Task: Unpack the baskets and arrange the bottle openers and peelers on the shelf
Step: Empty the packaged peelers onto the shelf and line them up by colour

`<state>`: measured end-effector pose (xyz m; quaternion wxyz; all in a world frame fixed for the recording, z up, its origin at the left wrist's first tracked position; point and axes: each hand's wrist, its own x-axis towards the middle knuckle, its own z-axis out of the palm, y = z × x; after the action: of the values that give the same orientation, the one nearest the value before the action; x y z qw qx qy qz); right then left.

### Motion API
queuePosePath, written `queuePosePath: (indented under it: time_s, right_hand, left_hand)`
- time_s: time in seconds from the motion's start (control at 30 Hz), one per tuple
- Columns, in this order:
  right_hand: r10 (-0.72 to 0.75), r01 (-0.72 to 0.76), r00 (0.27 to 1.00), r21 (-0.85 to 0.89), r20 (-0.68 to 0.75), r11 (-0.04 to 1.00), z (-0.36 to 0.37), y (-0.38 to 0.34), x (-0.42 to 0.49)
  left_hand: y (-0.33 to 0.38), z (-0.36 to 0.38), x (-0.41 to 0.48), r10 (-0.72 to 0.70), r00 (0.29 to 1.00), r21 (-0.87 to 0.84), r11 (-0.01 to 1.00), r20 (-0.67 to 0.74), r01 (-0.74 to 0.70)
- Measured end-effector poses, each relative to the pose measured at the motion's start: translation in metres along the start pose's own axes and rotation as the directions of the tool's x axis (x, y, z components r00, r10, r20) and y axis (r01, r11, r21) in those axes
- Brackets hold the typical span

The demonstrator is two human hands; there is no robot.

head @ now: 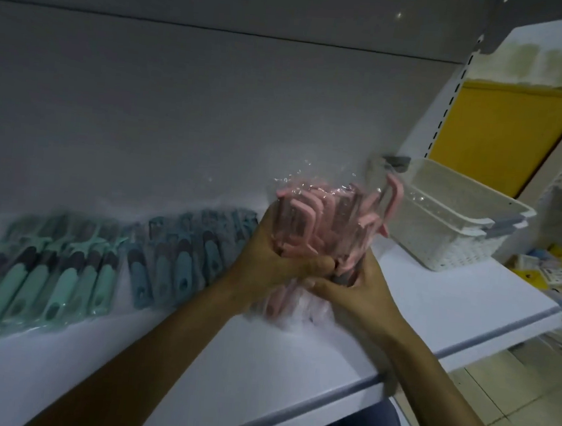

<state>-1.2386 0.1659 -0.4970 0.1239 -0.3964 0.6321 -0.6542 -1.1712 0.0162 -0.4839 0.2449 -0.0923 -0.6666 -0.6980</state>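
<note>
- Left hand [271,259] and right hand [358,286] together clamp a bundle of pink wrapped peelers [333,217] above the shelf [295,358].
- Stacked white baskets [457,223] sit right.

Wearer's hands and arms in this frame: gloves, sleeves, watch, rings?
Left hand and right hand are bare: no gloves, rings or watch visible. Left forearm and right forearm uncovered to the frame edge, no sleeve in view. Blur hides finer marks.

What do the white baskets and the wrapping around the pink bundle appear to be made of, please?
The white baskets look like moulded matte plastic, going by the woven-pattern walls and smooth rim. The wrapping seems thin clear plastic film: it crinkles, glints and shows the pink tools through it.
</note>
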Motion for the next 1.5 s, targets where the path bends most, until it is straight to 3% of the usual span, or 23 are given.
queuePosePath:
  time_s: [0.2, 0.3, 0.43, 0.53, 0.63, 0.73, 0.9, 1.03, 1.1, 1.17, 1.27, 1.3, 1.5]
  right_hand:
    - [0.008, -0.01, 0.998, 0.03, 0.065, 0.999, -0.007, -0.02, 0.009]
    - [0.018, -0.02, 0.999, 0.046, 0.034, 0.999, -0.009, -0.018, 0.007]
    - [0.113, -0.116, 0.989, 0.029, 0.097, 0.993, -0.004, -0.006, 0.004]
    - [0.166, -0.188, 0.978, 0.188, 0.126, 0.964, 0.0, 0.001, 0.008]
    - [0.216, -0.244, 0.97, 0.434, 0.114, 0.867, 0.003, 0.012, 0.011]
    - [0.236, -0.237, 0.969, 0.513, 0.067, 0.825, 0.005, 0.02, 0.011]
    - [0.225, -0.209, 0.974, 0.477, 0.024, 0.854, 0.009, 0.011, 0.014]
    - [0.122, -0.111, 0.992, 0.312, -0.014, 0.944, 0.019, 0.01, 0.013]
    - [0.149, -0.14, 0.989, 0.358, 0.002, 0.923, 0.024, 0.01, 0.014]
    - [0.13, -0.114, 0.991, 0.346, -0.022, 0.931, 0.022, 0.009, 0.015]
    - [0.034, -0.025, 0.973, 0.046, -0.229, 0.999, 0.018, 0.014, 0.013]
    - [-0.002, 0.007, 0.959, 0.018, -0.283, 1.0, 0.02, 0.016, 0.01]
    - [0.051, -0.021, 0.944, 0.094, -0.325, 0.995, 0.035, 0.018, 0.001]
  left_hand:
    - [0.014, 0.002, 0.006, 0.054, 0.997, -0.017, 0.998, -0.052, -0.055]
    - [0.012, -0.006, 0.006, -0.028, 0.999, 0.06, 0.998, -0.021, 0.029]
    - [-0.004, -0.012, 0.006, -0.187, 0.982, 0.106, 0.977, 0.023, 0.184]
    - [-0.012, -0.014, 0.005, -0.203, 0.974, 0.067, 0.975, -0.097, 0.21]
    - [-0.018, -0.019, 0.002, -0.251, 0.943, 0.022, 0.965, -0.219, 0.262]
    - [-0.017, -0.017, -0.001, -0.278, 0.929, 0.011, 0.957, -0.245, 0.289]
    - [-0.01, -0.01, -0.003, -0.256, 0.937, 0.022, 0.963, -0.236, 0.268]
    - [0.0, -0.001, -0.002, -0.194, 0.979, -0.084, 0.979, -0.066, 0.188]
    - [0.001, -0.001, -0.001, -0.213, 0.977, -0.068, 0.975, -0.01, 0.212]
    - [0.0, -0.002, -0.002, -0.254, 0.966, -0.054, 0.966, -0.042, 0.252]
    - [-0.002, -0.003, -0.003, -0.282, 0.95, -0.111, 0.957, -0.135, 0.268]
    - [-0.002, -0.002, -0.003, -0.267, 0.952, -0.113, 0.961, -0.146, 0.252]
    - [-0.007, 0.001, -0.002, -0.312, 0.907, -0.083, 0.95, -0.282, 0.301]
